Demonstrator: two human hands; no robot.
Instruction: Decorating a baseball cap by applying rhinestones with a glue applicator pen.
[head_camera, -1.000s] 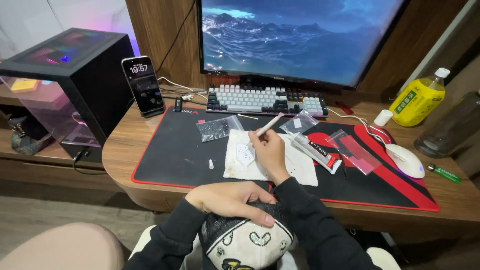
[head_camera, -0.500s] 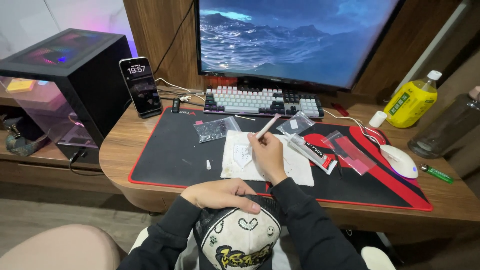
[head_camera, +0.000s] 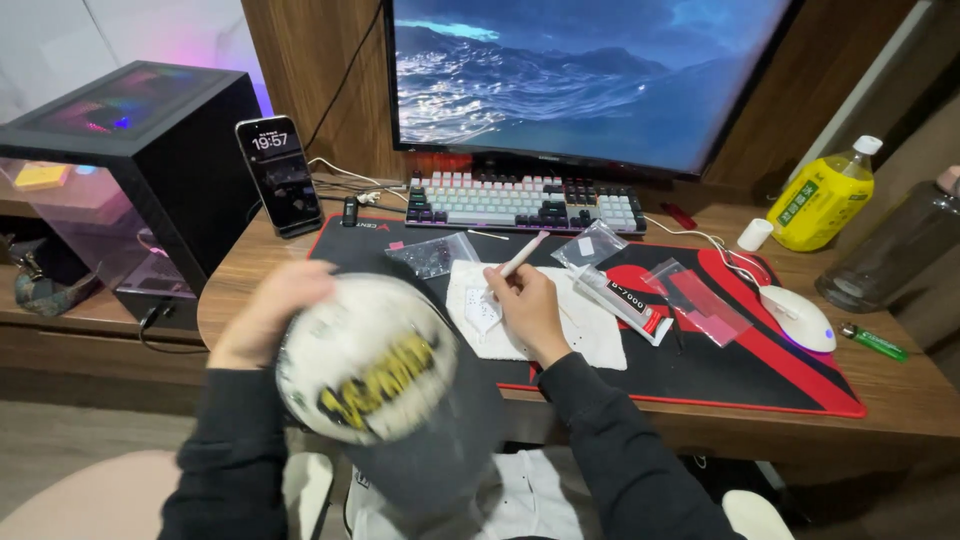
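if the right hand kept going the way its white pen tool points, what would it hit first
Probably the keyboard. The right hand angles the white pen tool up and away toward its front edge; only bare mat seems to lie between, though depth is unclear.

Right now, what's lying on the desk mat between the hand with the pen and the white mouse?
In the head view, a long white tube and a clear red-tinted packet lie between the right hand and the mouse.
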